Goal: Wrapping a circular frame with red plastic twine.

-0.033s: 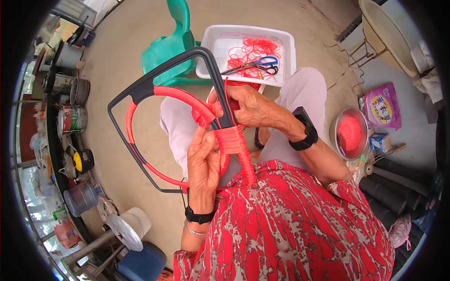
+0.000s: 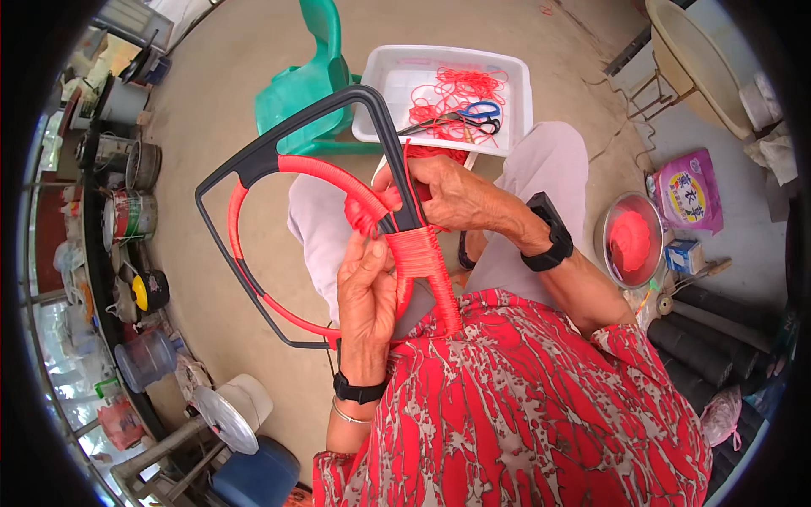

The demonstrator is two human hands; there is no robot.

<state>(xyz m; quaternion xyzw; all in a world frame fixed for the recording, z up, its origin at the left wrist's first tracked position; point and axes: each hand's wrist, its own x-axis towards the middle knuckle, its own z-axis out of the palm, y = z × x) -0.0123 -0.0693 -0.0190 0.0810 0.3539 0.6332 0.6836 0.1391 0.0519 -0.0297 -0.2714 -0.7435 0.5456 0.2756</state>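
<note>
A black frame (image 2: 369, 100) with an inner ring (image 2: 314, 166) wrapped in red cord stands tilted between my knees. Tight turns of red cord (image 2: 414, 255) cover the joint near my lap. My right hand (image 2: 450, 190) reaches around the frame's black bar, its fingers curled at a loose red cord bundle (image 2: 365, 216). Some of those fingers are hidden behind the bar. Just below the bundle, beside the wrapped joint, my left hand (image 2: 366, 283) has its fingertips pinched together at the cord. What exactly lies between them is hard to see.
A white tray (image 2: 512, 145) ahead carries tangled red cord (image 2: 460, 84) and scissors (image 2: 481, 110). A green plastic chair (image 2: 291, 101) stands beside it. At right are a metal basin (image 2: 610, 221) and a purple bag (image 2: 686, 190). Pots and a blue container (image 2: 258, 473) line the left.
The loose cord bundle has shifted slightly down toward my left fingertips. Both hands and the frame look almost unmoved.
</note>
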